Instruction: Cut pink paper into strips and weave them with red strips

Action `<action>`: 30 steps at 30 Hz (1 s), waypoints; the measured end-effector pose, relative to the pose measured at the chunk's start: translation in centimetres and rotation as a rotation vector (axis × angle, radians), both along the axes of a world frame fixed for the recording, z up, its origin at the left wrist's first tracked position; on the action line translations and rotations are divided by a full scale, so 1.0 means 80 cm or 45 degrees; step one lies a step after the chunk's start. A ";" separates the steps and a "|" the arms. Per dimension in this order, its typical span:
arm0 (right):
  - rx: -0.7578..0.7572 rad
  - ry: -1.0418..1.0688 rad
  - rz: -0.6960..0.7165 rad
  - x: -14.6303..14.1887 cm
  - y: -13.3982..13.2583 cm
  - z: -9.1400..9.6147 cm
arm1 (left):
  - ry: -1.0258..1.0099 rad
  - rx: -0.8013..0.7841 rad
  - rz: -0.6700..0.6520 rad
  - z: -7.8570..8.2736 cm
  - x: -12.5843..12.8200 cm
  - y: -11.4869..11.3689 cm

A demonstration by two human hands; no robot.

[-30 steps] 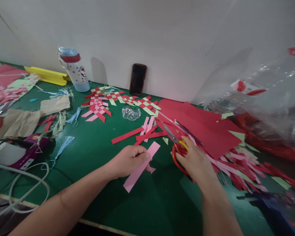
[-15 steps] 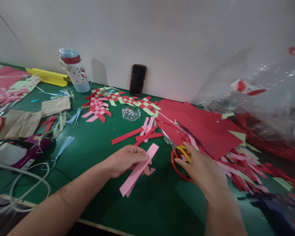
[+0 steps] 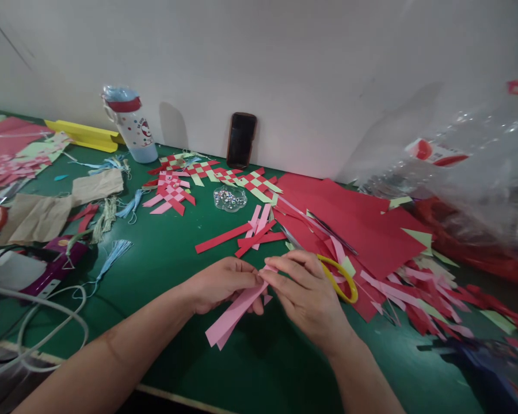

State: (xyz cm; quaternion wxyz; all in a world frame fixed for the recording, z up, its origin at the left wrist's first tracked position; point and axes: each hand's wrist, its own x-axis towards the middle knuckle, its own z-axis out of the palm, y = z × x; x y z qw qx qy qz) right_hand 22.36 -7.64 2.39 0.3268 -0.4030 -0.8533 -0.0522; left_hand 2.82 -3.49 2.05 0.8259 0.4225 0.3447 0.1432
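Observation:
A folded pink paper strip (image 3: pixel 237 313) is pinched in my left hand (image 3: pixel 227 284), its two loose ends hanging toward me. My right hand (image 3: pixel 308 296) closes its fingertips on the strip's upper end, right beside the left fingers. Behind the right hand lie scissors (image 3: pixel 354 293), with a yellow handle loop showing and much of the rest hidden. Farther back, red strips (image 3: pixel 224 237) and pink strips (image 3: pixel 262 218) cross one another on the green table (image 3: pixel 172 310). Woven paper fish shapes (image 3: pixel 172 192) lie beyond them, near a clear dish of small beads (image 3: pixel 230 198).
Red paper sheets (image 3: pixel 354 213) and a heap of paper scraps (image 3: pixel 431 305) spread on the right, below a clear plastic bag (image 3: pixel 457 149). A phone (image 3: pixel 242 140) leans on the wall. At left are a bottle (image 3: pixel 133 126), tassels (image 3: pixel 112 259) and white cables (image 3: pixel 52 302).
My right hand has let go of the scissors, leaving them on the table, and has moved left to grip the strip's upper end. My left hand has stayed nearly still.

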 end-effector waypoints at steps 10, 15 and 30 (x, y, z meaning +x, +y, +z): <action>-0.746 0.868 -0.357 -0.006 -0.004 0.002 | -0.178 0.122 0.298 -0.007 -0.002 0.000; -1.269 1.192 -0.356 -0.018 -0.005 0.003 | -0.106 0.513 0.366 -0.007 0.005 -0.004; -1.521 1.085 -0.110 -0.031 -0.011 -0.004 | -0.023 0.454 0.552 0.007 0.000 -0.003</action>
